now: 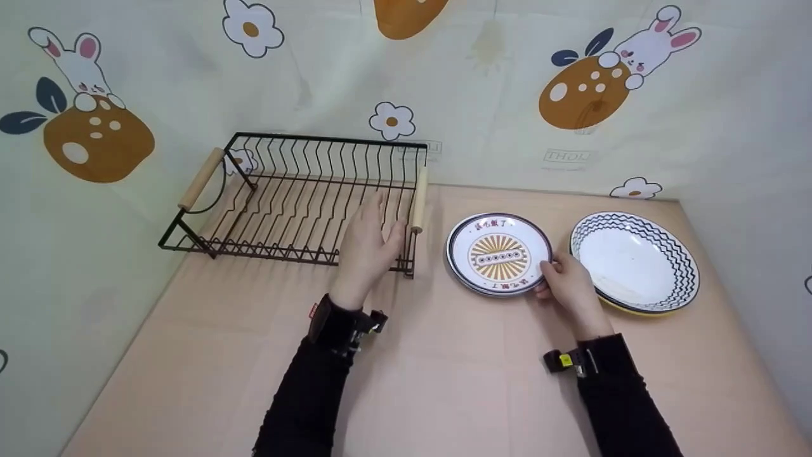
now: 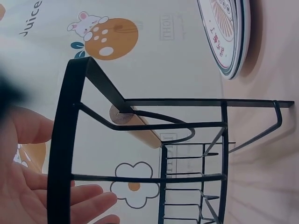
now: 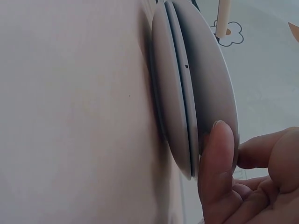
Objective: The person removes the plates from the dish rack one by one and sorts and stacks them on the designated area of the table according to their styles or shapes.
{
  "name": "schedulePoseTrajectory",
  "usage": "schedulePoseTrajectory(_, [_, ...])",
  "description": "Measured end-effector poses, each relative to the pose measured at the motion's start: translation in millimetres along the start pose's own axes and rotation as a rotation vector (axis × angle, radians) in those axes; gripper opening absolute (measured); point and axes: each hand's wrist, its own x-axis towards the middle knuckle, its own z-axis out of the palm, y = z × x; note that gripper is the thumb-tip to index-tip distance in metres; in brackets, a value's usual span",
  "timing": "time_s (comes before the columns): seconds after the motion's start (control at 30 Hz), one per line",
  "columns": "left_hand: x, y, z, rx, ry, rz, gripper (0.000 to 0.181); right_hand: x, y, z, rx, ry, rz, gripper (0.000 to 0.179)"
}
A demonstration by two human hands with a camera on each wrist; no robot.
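A small white plate (image 1: 477,236) with an orange sunburst print lies on top of a stack. My right hand (image 1: 566,284) pinches its right rim. In the right wrist view, this top plate (image 3: 212,79) tilts up from the lower plates (image 3: 174,107), with one fingertip under it and another on its upper face. My left hand (image 1: 366,244) hovers at the right end of the black wire dish rack (image 1: 279,257), fingers extended and nothing in them. The left wrist view shows that hand (image 2: 51,186) behind the rack's dark bars (image 2: 65,135).
Right of the small plates sits a deep white dish (image 1: 634,260) with a wavy black rim, on top of a yellow-edged one. Wooden handles (image 1: 420,198) stand up at both rack ends. A printed cloth (image 1: 482,95) hangs behind the table (image 1: 444,381).
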Motion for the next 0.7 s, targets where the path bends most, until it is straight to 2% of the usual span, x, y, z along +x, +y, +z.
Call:
schedulePoseTrajectory(0.23, [-3.8,-5.3,-5.1,0.009,-0.01,0.007,0.063,-2.3,-2.9,-1.1,-0.032,-0.016,0.019,0.035])
schedulePoseTrajectory(0.47, [-7.7,-9.1,-7.9,0.068,-0.015,0.017,0.066,-5.3,-5.1,-3.0,-0.077,-0.036,0.039,0.04])
schedulePoseTrajectory(0.6, [-8.6,-9.3,-9.3,0.086,-0.011,0.034,0.063,-7.3,-6.6,-4.8,-0.062,-0.06,0.06,0.043])
schedulePoseTrajectory(0.7, [-9.1,-10.4,-11.6,0.103,-0.021,0.04,0.062,-10.3,-9.8,-8.4,-0.1,-0.077,0.049,0.046])
